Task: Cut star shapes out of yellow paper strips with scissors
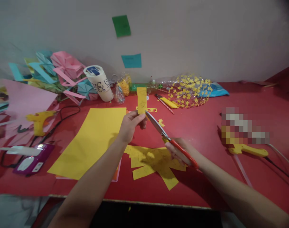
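Observation:
My left hand (pixel 130 125) pinches the lower end of a yellow paper strip (pixel 141 99) held upright, with faint star outlines drawn on it. In my right hand (pixel 179 151) is a pair of red-handled scissors (pixel 182 151). The blade tips meet the strip's lower right edge, close to my left fingers; whether they are cutting into it I cannot tell. Below my hands several yellow paper strips (pixel 156 161) lie fanned out on the red table (pixel 201 193). Small cut-out yellow stars (pixel 161 123) lie just beyond the scissors, and a strip with star-shaped holes (pixel 152 110) lies behind.
Yellow sheets (pixel 87 142) are stacked at left, near a glue gun (pixel 40 122) and a purple power strip (pixel 34 160). Behind stand a white cup (pixel 99 84), a yellow cutter (pixel 170 102) and a star-covered clear ball (pixel 189 91). Another glue gun (pixel 248 149) lies right, its cord trailing.

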Motion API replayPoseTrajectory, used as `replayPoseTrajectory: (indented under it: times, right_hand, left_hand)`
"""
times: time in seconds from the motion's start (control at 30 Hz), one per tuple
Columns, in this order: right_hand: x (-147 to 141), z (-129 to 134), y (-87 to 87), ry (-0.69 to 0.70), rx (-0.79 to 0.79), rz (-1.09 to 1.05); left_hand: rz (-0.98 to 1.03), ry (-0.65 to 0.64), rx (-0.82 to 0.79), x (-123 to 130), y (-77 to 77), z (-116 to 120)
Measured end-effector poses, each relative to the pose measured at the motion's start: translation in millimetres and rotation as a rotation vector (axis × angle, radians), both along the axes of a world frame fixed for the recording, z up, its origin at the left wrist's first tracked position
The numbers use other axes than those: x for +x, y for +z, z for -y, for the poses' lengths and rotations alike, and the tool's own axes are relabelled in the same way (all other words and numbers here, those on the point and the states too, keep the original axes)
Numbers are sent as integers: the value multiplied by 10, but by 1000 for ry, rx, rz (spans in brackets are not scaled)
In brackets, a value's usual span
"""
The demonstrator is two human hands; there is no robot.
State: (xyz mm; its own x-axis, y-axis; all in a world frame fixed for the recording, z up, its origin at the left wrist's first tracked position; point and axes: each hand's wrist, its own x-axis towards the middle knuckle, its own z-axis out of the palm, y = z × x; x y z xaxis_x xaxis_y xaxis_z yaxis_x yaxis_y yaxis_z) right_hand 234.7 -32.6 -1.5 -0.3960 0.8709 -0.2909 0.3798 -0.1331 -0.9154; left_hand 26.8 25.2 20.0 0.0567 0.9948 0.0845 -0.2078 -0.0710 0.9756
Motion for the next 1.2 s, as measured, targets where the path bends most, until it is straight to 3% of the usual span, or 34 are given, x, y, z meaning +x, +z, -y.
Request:
replayPoseTrajectory:
  times: [0.4,0.63,0.87,1.2]
  right_hand:
    - [7,-20,-2,41,-24,31]
    - [18,-4,125,111,17,64]
    - [27,-7,66,121,31,60]
    - [36,6,121,124,12,80]
  left_hand:
    - [63,79,34,-19,21,-14]
    - [13,16,83,-43,5,-13]
    - [-30,7,113,-53,-11,-18]
    - [-40,31,128,-37,-5,1]
